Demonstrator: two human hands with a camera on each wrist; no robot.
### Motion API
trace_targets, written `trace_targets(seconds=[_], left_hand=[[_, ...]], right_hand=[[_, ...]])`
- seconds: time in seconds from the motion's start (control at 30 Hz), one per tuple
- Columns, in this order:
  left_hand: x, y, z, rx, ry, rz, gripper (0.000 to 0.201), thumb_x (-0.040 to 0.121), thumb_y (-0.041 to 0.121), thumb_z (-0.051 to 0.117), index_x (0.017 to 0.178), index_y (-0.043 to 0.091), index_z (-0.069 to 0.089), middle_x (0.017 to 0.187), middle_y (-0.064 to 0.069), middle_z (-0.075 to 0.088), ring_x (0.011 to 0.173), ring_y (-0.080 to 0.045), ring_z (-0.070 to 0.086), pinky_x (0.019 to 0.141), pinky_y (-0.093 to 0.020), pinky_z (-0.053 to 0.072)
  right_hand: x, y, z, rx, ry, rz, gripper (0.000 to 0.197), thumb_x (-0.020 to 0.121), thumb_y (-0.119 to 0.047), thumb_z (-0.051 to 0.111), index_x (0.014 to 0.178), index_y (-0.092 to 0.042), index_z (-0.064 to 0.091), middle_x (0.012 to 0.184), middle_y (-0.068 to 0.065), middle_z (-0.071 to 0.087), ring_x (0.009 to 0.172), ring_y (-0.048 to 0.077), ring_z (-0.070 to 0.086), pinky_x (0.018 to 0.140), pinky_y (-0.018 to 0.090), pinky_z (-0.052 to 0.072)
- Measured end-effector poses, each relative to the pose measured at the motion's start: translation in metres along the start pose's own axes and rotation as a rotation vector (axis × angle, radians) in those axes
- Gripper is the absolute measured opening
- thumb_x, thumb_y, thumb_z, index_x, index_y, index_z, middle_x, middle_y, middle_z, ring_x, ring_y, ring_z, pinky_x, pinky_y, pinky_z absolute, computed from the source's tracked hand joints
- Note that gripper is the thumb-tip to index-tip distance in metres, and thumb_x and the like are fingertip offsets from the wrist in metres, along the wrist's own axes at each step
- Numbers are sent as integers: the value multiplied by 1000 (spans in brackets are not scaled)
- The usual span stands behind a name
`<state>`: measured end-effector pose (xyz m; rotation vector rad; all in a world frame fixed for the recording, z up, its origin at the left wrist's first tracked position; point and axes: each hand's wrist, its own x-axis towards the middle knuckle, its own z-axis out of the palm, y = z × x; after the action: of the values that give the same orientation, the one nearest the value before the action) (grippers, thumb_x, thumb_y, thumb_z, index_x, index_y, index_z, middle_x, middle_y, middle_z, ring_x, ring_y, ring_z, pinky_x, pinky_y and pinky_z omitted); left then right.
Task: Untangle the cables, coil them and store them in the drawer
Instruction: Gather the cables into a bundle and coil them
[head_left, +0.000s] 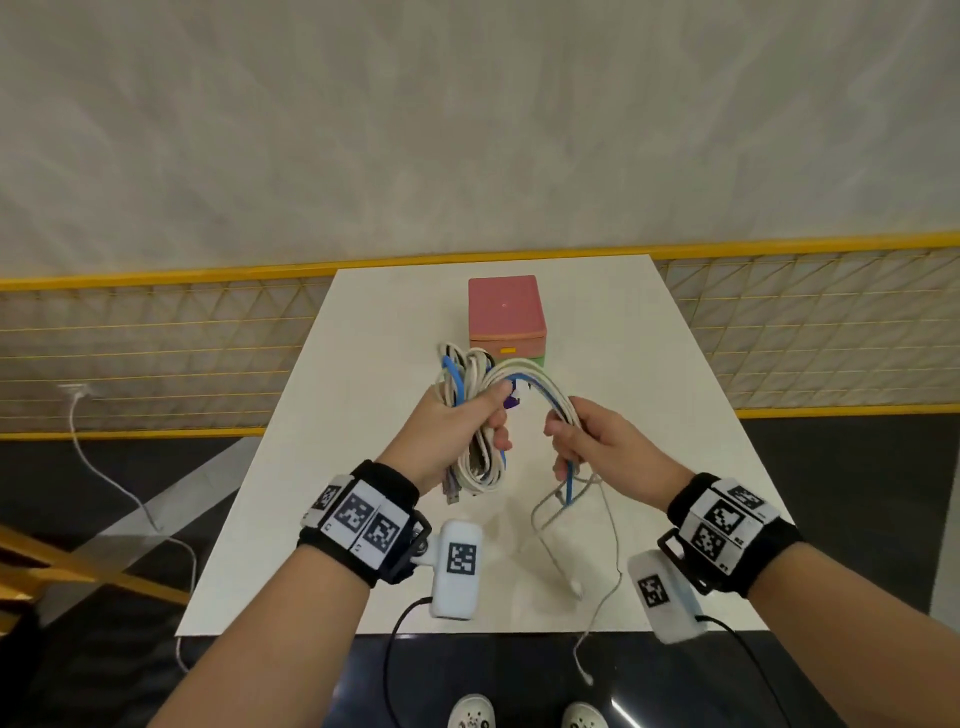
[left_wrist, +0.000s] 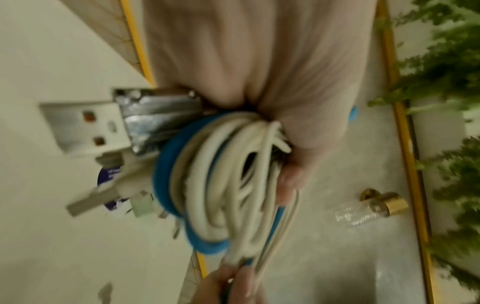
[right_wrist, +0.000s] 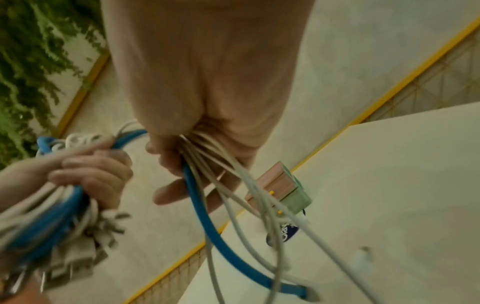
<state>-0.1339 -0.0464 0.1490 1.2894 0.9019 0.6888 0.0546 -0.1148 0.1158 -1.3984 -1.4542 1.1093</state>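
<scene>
My left hand (head_left: 462, 423) grips a coil of white and blue cables (head_left: 475, 467) above the white table (head_left: 363, 415); USB plugs (left_wrist: 85, 127) stick out of the coil in the left wrist view. An arch of the same cables (head_left: 524, 376) runs over to my right hand (head_left: 582, 441), which grips the loose strands. Below that hand a blue cable (right_wrist: 200, 207) and several white ones (right_wrist: 246, 185) hang down, and one white end trails off the table's near edge (head_left: 587, 675). The small drawer box (head_left: 506, 312), pink on top and green below, stands behind the hands with its drawers closed.
A yellow mesh railing (head_left: 156, 332) runs behind and beside the table. A white cord (head_left: 104, 473) lies on the dark floor at left. My shoes (head_left: 524, 712) show below the table's near edge. A blue-and-white label (right_wrist: 284, 232) lies on the table near the box.
</scene>
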Motion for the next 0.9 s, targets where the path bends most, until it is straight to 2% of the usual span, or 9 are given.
trace_targets(seconds=[0.13,0.3,0.43,0.5,0.6,0.7,0.77,0.83,0.9], left_hand=[[3,-5,9,-39,54,-30,29,93,28,66,69,16,56,54,1,35,42,-15,33,52,-29,46],[9,-13,24,105,145,-54,38,81,44,73,84,10,59,57,1,49,49,-17,52,63,-35,50],[6,-12,32,44,78,-86,47,79,51,71,96,8,66,73,-8,62,63,-20,61,60,-29,55],[6,-13,32,-87,91,-119,63,71,55,74,107,3,68,86,-15,69,75,-25,67,67,-31,58],[10,-14,32,-154,230,-88,50,76,42,80,105,4,69,98,-16,74,90,-26,73,82,-40,60],[13,-8,33,-141,415,-3,30,80,28,72,91,1,65,83,-16,68,75,-26,67,70,-39,57],[16,2,28,-185,478,35,16,85,19,69,86,4,64,72,-15,63,62,-24,63,60,-32,53],[18,15,18,-249,523,70,21,89,17,68,74,4,62,60,-8,63,50,-21,61,52,-27,53],[19,23,8,-278,528,123,29,91,21,68,65,12,59,52,1,61,49,-18,60,54,-29,51]], right_hand=[[-2,0,8,7,137,-8,19,102,-20,36,91,-9,47,65,0,37,50,16,41,56,36,51],[5,-17,22,-391,167,-140,11,101,-19,35,92,-14,38,64,-7,44,52,10,41,54,29,35],[12,-29,25,-681,74,-121,6,99,-11,36,101,-9,41,65,1,50,52,21,46,53,34,37],[13,-35,26,-793,-11,-150,13,98,-11,36,106,-7,44,72,5,54,57,23,49,55,37,40],[10,-32,27,-662,-71,-188,30,97,-15,39,127,-13,38,93,10,61,75,27,60,67,42,50],[3,-24,30,-543,-66,-236,44,96,-17,45,137,-21,29,105,3,62,86,23,62,74,34,49],[-6,-20,35,-407,-6,-260,55,97,-18,46,144,-29,18,85,-16,57,66,9,55,64,23,43],[-14,-8,37,-334,44,-272,52,98,-18,44,139,-31,16,69,-14,44,54,11,44,57,26,40],[-19,10,35,-387,22,-220,37,99,-21,40,130,-30,21,71,-7,46,56,15,48,59,38,48]])
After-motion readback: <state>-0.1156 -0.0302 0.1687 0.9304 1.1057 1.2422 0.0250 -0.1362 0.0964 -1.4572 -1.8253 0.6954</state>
